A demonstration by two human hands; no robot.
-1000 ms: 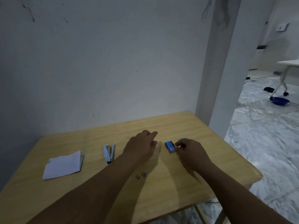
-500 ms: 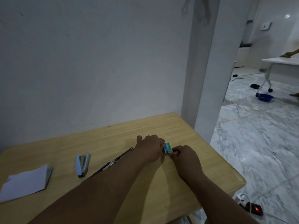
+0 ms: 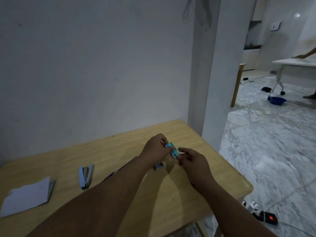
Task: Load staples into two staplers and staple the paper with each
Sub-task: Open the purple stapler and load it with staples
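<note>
My left hand [image 3: 154,149] grips a small teal staple box [image 3: 172,150] just above the wooden table [image 3: 171,194]. My right hand [image 3: 193,161] meets the box's near white end, thumb and curled forefinger pinching it. A second small blue box [image 3: 159,166] lies on the table under my left wrist. A pale blue stapler [image 3: 86,175], swung open, lies to the left. A dark stapler [image 3: 123,167] shows partly behind my left forearm. Folded white paper [image 3: 27,195] lies at the far left.
The table stands against a grey wall with a pillar [image 3: 210,82] at its back right corner. On the marble floor to the right lies a power strip [image 3: 266,217]. Farther off are a blue basin [image 3: 277,100] and a white table [image 3: 294,63] with another person's arm on it.
My left hand has lifted the teal box off the table, and my right hand now pinches its end. The second blue box has come into sight below. My head has turned right.
</note>
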